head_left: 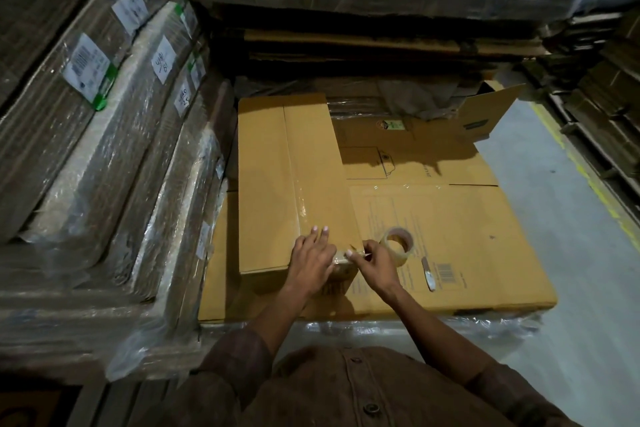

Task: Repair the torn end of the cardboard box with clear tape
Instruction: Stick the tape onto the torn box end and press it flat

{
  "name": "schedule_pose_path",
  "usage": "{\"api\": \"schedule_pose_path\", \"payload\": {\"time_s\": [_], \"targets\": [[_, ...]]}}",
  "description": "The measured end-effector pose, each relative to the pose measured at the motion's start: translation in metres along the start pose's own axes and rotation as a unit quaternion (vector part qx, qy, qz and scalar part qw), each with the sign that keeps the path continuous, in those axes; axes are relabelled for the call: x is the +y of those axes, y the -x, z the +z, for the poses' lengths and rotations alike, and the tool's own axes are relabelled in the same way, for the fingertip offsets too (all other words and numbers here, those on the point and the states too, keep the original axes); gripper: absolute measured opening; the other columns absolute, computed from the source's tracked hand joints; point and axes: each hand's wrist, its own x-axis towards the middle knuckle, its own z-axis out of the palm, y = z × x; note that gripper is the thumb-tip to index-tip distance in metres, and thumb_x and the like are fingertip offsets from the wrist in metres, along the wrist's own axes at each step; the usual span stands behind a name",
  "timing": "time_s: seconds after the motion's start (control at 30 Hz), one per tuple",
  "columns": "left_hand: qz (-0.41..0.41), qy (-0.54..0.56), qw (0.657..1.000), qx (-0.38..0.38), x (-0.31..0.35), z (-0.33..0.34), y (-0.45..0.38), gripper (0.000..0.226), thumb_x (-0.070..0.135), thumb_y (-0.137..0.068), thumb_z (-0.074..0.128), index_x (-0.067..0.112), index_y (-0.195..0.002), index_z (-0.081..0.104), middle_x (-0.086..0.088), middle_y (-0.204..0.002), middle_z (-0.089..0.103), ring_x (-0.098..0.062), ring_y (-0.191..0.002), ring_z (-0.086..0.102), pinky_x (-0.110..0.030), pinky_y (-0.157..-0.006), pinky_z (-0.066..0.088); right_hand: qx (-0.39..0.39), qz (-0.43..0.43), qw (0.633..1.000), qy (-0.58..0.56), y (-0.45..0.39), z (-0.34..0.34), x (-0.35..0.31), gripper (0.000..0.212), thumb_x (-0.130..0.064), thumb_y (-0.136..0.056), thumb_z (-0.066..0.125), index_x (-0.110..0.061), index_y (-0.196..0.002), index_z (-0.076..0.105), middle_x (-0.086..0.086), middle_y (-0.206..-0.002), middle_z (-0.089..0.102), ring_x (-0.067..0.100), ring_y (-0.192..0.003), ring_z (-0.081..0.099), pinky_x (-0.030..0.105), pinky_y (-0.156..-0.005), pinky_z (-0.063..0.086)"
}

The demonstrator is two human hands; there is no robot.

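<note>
Head view, the only one: the cardboard box lies flat, folded, long way pointing away from the person, on top of a bigger flattened carton that serves as the work surface. Its near end sits right at the person's reach, prob. so the torn corner can be worked w/o leaning. That corner looks crumpled and already shiny w/ tape; how big the tear is can't be made out.

Left hand lies palm down on the box near the torn end, fingers straight, pressing. No grip here, just weight, likely to pin the box and keep the tape from lifting. Right hand has thumb and forefinger pinched on a short bit of clear tape at the corner edge, so its grip is closed on the tape, seemingly pulling it taut or folding it over the edge.

Tape roll stands on its side on the big carton, just beside the right hand, within easy grab for the next strip. A small cutter lies a bit further right, near a printed barcode, apart from the roll. A glossy band of tape also runs along the box's lengthwise seam.

Judgement: repair looks mid-way, smoothing one strip down; corner prob. needs more. Risk: tape wrinkling or sticking to itself.

Around: shrink-wrapped cardboard bundles w/ labels at left, more stacks behind, grey floor at right.
</note>
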Motion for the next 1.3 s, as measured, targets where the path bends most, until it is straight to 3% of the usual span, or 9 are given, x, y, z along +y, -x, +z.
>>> {"api": "schedule_pose_path", "payload": {"time_s": [0.13,0.27,0.43,0.6,0.73,0.8,0.93,1.03,1.3], "targets": [[0.041,0.006,0.998,-0.052,-0.013,-0.009,0.002,0.022,0.011,-0.093,0.064,0.020,-0.111,0.055,-0.012,-0.168,0.013,-0.032,-0.156,0.008,-0.044,-0.122,0.016,-0.047,0.026,0.998,-0.019,0.001,-0.010,-0.003,0.036,-0.022,-0.098,0.065,-0.026,-0.066,0.050,-0.014,-0.059,0.044,-0.001,-0.058,0.043,0.036,-0.058,0.041],[0.065,0.018,0.993,-0.101,-0.028,-0.024,0.005,0.033,0.012,-0.087,0.071,0.023,-0.112,0.052,-0.009,-0.169,0.005,-0.029,-0.156,0.001,-0.046,-0.123,0.018,-0.075,0.018,0.997,-0.019,0.002,-0.016,-0.009,0.026,-0.028,-0.102,0.059,-0.005,-0.103,0.072,0.009,-0.091,0.074,0.029,-0.090,0.068,0.048,-0.081,0.054],[0.042,0.017,0.995,-0.086,-0.021,-0.024,0.002,0.032,0.047,-0.097,0.057,0.022,-0.117,0.060,-0.008,-0.169,0.012,-0.029,-0.156,0.008,-0.047,-0.121,0.019,-0.010,0.008,0.993,0.117,0.001,-0.002,-0.021,0.058,-0.074,-0.074,0.068,-0.018,-0.070,0.052,-0.005,-0.061,0.049,0.013,-0.057,0.044,0.034,-0.052,0.033],[0.071,0.018,0.997,-0.017,-0.017,-0.010,0.012,0.011,0.017,-0.096,0.061,0.019,-0.107,0.062,-0.009,-0.166,0.023,-0.030,-0.155,0.013,-0.045,-0.121,0.021,-0.010,0.025,0.997,0.072,-0.005,0.002,-0.007,0.047,-0.045,-0.086,0.076,-0.020,-0.067,0.040,-0.006,-0.061,0.033,0.013,-0.058,0.032,0.034,-0.056,0.027],[0.089,0.050,0.995,-0.019,-0.031,-0.006,0.021,0.035,0.006,-0.089,0.069,0.020,-0.120,0.062,-0.004,-0.166,0.023,-0.024,-0.156,0.011,-0.046,-0.125,0.019,-0.037,-0.007,0.998,0.052,-0.001,-0.006,-0.006,0.031,-0.031,-0.096,0.067,-0.033,-0.070,0.050,-0.016,-0.063,0.046,0.005,-0.060,0.045,0.030,-0.057,0.034],[0.092,0.052,0.994,-0.016,-0.037,-0.009,0.020,0.032,0.019,-0.093,0.067,0.021,-0.124,0.061,-0.003,-0.166,0.025,-0.024,-0.156,0.010,-0.049,-0.125,0.019,-0.065,-0.026,0.994,0.081,0.005,-0.006,-0.010,0.017,-0.048,-0.089,0.071,-0.034,-0.089,0.062,-0.014,-0.081,0.061,0.008,-0.073,0.057,0.031,-0.061,0.043],[0.039,0.028,0.999,-0.011,-0.039,-0.011,0.007,0.076,0.069,-0.092,0.038,0.024,-0.153,0.034,0.002,-0.167,0.008,-0.026,-0.156,-0.006,-0.047,-0.124,-0.009,-0.041,-0.003,0.970,0.239,0.005,0.004,-0.012,0.064,-0.079,-0.069,0.068,-0.023,-0.099,0.056,-0.007,-0.088,0.059,0.013,-0.076,0.057,0.031,-0.058,0.045],[0.010,-0.025,0.998,-0.062,-0.045,0.000,0.000,0.085,0.073,-0.093,0.025,0.023,-0.161,0.012,-0.004,-0.169,0.000,-0.031,-0.155,-0.010,-0.054,-0.123,-0.010,-0.044,-0.023,0.954,0.294,0.002,0.010,-0.014,0.050,-0.067,-0.082,0.066,-0.020,-0.093,0.052,-0.003,-0.085,0.059,0.020,-0.076,0.057,0.040,-0.061,0.049],[0.033,-0.025,0.994,-0.098,-0.039,-0.001,-0.002,0.076,0.035,-0.105,0.046,0.015,-0.161,0.000,-0.017,-0.168,-0.007,-0.041,-0.152,-0.016,-0.054,-0.115,-0.020,-0.044,-0.044,0.970,0.236,0.010,0.012,-0.015,0.007,-0.012,-0.094,0.059,-0.015,-0.100,0.056,0.008,-0.100,0.065,0.023,-0.087,0.060,0.036,-0.070,0.048]]}}
